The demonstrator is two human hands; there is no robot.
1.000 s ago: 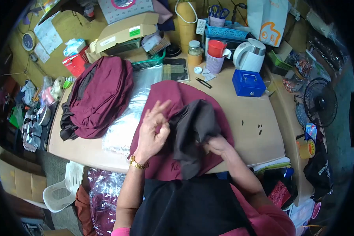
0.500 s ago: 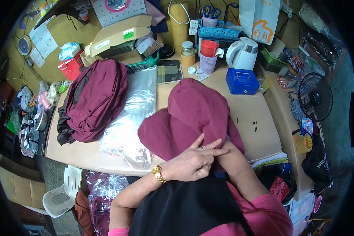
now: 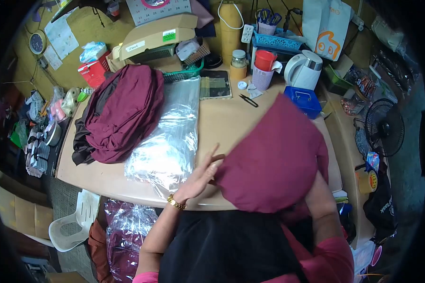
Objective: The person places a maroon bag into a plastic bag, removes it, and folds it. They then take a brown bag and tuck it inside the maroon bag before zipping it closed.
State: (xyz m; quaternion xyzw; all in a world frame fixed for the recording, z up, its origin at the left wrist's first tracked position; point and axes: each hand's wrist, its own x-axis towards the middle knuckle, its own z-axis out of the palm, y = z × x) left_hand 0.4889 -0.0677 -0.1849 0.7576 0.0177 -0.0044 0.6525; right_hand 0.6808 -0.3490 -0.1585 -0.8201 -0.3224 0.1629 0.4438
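A maroon cloth piece (image 3: 274, 155), hollow like a pouch or cover, is spread over my right hand, with a pointed corner toward the back of the table. My right forearm (image 3: 323, 198) runs in under its right side, and the cloth hides the hand and fingers. At the cloth's left edge is my left hand (image 3: 204, 175), a gold watch on its wrist. Its visible fingers are stretched out and apart, touching or very close to the cloth; some fingertips are hidden. Black thread snips (image 3: 249, 100) lie on the table behind the cloth.
A heap of maroon and dark cloth (image 3: 125, 113) lies at the left, beside clear plastic bags (image 3: 163, 151). A blue cash box (image 3: 304, 101), white kettle (image 3: 304, 70) and purple cup (image 3: 262, 78) stand at the back. A fan (image 3: 385, 127) is at the right.
My left hand has moved left, off my right forearm to the cloth's left edge. The bunched cloth is now spread wider and farther right, uncovering the thread snips. The view has shifted slightly.
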